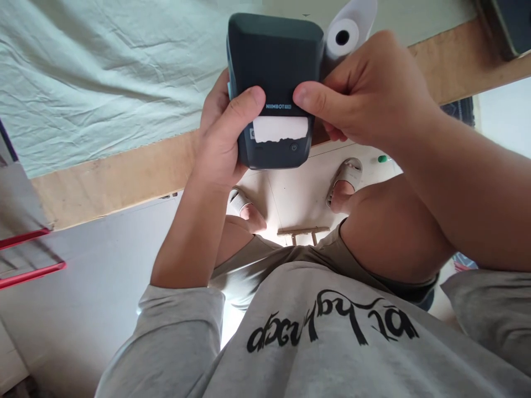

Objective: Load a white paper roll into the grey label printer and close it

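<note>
Between my two hands is a dark label printer (274,66) marked NIIMBOT, raised over the front edge of the table. A strip of white paper (280,129) with a ragged edge sticks out of its slot, above a small power button. My left hand (226,124) wraps around the printer's left side, its thumb on the front. On the right side, my right hand (357,94) grips the printer with its thumb near the lettering; most of its fingers are hidden. Just behind the right hand stands a white paper roll (343,37) with a dark core hole and a loose end.
A pale green cloth (103,72) covers the table, whose wooden edge (124,177) runs across the view. At the top right is a dark object (508,27). A red-edged rack (33,271) stands at the left. Below are my legs, slippers and a wooden stool (303,231).
</note>
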### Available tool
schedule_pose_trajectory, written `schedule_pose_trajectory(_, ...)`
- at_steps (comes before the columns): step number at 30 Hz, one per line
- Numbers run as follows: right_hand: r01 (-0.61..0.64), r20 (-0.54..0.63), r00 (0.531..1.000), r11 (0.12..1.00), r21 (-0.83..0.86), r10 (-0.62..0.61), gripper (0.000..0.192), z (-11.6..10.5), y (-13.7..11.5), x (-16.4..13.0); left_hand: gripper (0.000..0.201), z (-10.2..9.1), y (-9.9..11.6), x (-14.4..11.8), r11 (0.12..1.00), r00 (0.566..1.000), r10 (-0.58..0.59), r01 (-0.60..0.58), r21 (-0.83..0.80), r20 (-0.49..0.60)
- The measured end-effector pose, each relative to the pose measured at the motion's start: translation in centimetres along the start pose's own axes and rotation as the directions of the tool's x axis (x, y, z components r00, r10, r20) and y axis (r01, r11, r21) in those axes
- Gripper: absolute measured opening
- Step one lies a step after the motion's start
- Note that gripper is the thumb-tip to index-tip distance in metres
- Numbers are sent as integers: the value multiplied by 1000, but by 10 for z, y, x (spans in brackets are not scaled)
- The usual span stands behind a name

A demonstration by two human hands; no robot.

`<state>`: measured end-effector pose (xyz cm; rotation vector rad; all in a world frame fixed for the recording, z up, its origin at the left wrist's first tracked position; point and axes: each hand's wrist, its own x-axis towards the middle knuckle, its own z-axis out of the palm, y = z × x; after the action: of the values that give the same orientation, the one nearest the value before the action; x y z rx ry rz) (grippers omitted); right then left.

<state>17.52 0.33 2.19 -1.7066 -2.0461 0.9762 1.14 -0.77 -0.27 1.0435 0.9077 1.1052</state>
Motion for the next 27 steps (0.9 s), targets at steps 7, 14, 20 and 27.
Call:
schedule_pose_trajectory(7,105,22,994,994,-24,-104,60,4,3,-4,54,7,5,3,979,992,14,11,-203,123)
schedule_pose_trajectory(14,138,30,990,986,-94,-136,59,5,5,-2,53,-11,-7,10,974,993,-28,52,-220,112)
schedule_pose_trajectory(20,136,56,990,984,-115,-130,64,2,6,1,29,-14,-9,13,962,999,4,9,-274,48)
schedule_pose_trajectory(27,122,-190,969,974,-190,-158,62,-2,-3,-9,36,-4,5,8,993,1000,-25,26,-113,11)
